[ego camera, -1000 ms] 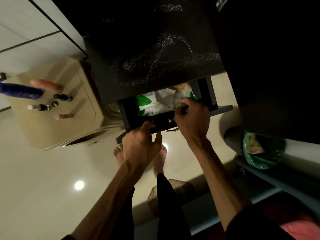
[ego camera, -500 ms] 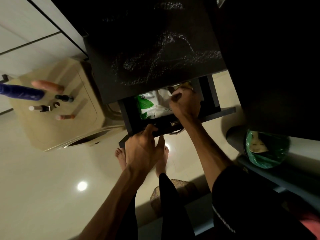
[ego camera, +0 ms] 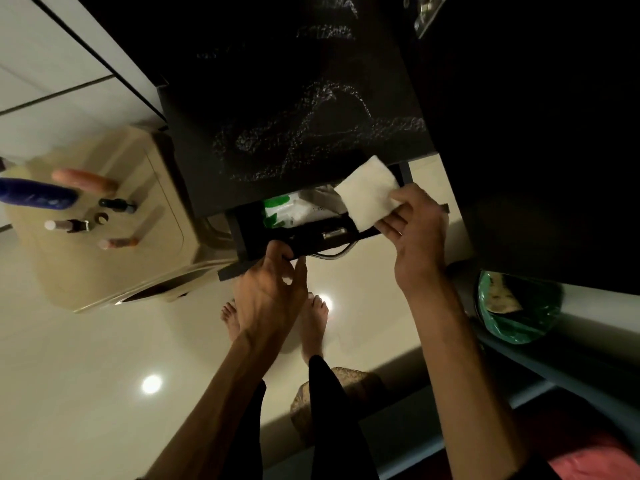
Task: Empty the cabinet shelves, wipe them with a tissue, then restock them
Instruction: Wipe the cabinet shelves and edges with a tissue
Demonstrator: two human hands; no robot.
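**Tissue pulled clear of the open drawer**

The right hand (ego camera: 417, 233) pinched a white tissue (ego camera: 369, 192) between thumb and fingers, holding it just above the right end of the open drawer (ego camera: 304, 237) and in front of the dark cabinet (ego camera: 294, 109). The tissue hung flat and folded, apart from the pack beneath it.

Inside the drawer lay a white and green tissue pack (ego camera: 294, 211), filling much of the visible compartment; the rest of the drawer's interior was too dark to read. The left hand (ego camera: 273, 289) gripped the drawer's front edge, fingers curled over the top and thumb beneath.

To the left, a beige table (ego camera: 114, 265) carried a blue bottle (ego camera: 34, 194), a pink tube (ego camera: 85, 180) and several small vials (ego camera: 69, 225), all lying or standing near one another. At the right, a bin lined with a green bag (ego camera: 519, 313) held crumpled paper.
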